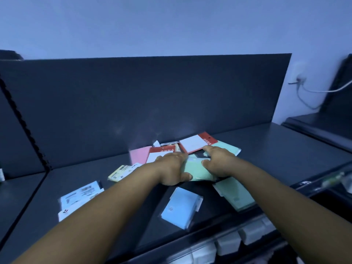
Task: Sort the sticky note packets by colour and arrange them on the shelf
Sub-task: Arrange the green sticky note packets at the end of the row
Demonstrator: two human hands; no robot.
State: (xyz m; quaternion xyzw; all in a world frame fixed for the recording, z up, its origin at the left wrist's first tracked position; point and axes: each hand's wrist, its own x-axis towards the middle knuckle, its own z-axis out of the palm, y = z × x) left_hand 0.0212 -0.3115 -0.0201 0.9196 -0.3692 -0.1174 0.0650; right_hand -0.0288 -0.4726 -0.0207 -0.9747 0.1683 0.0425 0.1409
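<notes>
Both hands hold one flat green sticky note packet (pixel 198 171) in the middle of the dark shelf (pixel 276 149). The left hand (pixel 171 168) grips its left side with a curled thumb, and the right hand (pixel 219 162) curls over its right side. It would be best to lift it straight up, so the red-topped white packets (pixel 194 143) stay put, then lay it on the other green packet (pixel 236 195) near the front edge. The packet looks thin, smooth and shiny.

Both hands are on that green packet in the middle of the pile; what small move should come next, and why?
Probably lift the green packet clear and set it on the other green packet near the shelf's front edge. Left hand and right hand already hold its sides, and that groups the greens.
</notes>
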